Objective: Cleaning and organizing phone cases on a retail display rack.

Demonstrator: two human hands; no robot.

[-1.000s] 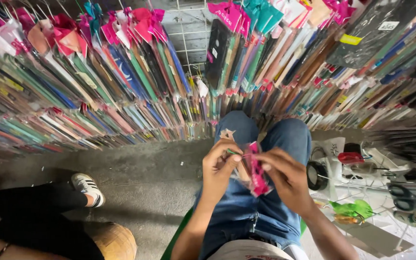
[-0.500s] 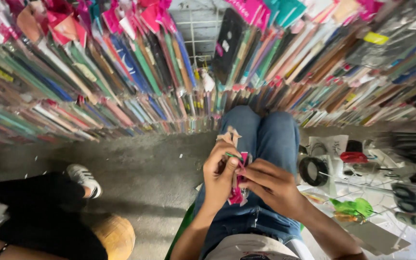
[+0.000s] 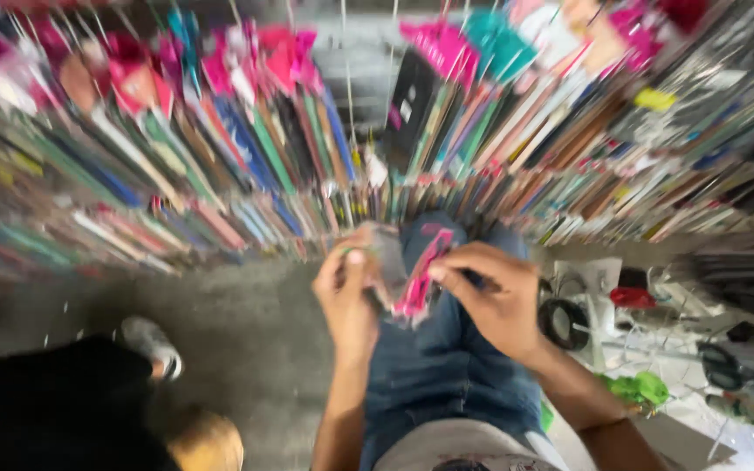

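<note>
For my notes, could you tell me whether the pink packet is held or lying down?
Held: the pink packet sits between the left hand and right hand, above the lap.

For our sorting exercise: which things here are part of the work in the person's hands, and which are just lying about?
In hand:
left hand
right hand
pink packet, held between both hands over the lap

Lying about:
black tape roll
green bag
red item
hanging rows of coloured packets
another person's shoe

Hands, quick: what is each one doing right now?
Left hand: closed on the clear edge of the pink packet.
Right hand: fingers pinching the same pink packet from the other side.
</note>
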